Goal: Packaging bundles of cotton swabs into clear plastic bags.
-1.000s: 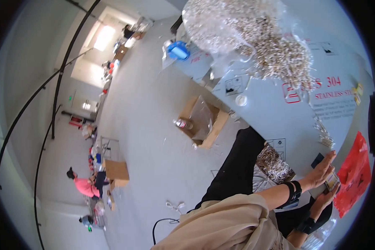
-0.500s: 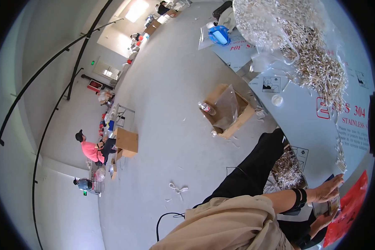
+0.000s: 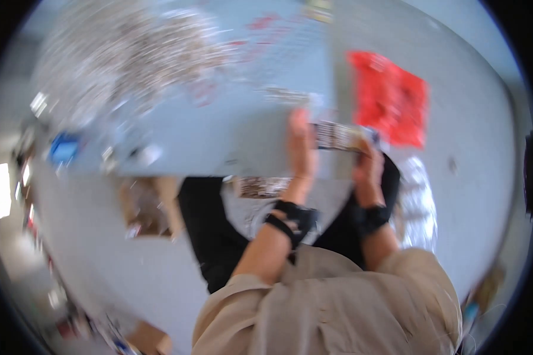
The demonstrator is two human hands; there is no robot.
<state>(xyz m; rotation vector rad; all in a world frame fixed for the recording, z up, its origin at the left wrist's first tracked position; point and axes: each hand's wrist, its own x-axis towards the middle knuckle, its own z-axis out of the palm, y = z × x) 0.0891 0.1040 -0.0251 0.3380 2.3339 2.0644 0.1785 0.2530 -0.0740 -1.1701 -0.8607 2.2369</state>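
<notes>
Motion smears this view. My right hand (image 3: 368, 171) is closed round the right end of a small flat packet (image 3: 336, 136), with dark and pale stripes; its exact kind is unclear. My left hand (image 3: 302, 151) is at the packet's left end, fingers stretched out and pointing away from me over the table edge. Whether it touches the packet cannot be told. Just beyond its fingertips lies a thin row of small sticks (image 3: 287, 94). A big heap of white-tipped sticks, apparently cotton swabs (image 3: 172, 53), spills from a clear plastic bag (image 3: 80, 65) on the left.
The blue-grey table (image 3: 237, 139) spans the area ahead and left. A blue item (image 3: 64, 148) sits at its left end. A red plastic bag (image 3: 391, 97) lies to the right, clear plastic (image 3: 417, 201) below it. A cardboard box (image 3: 169, 204) stands on the floor left of my legs.
My view has swung round to the right, so the table and both hands now lie nearer the middle. My left hand has shifted to the packet's left end.
</notes>
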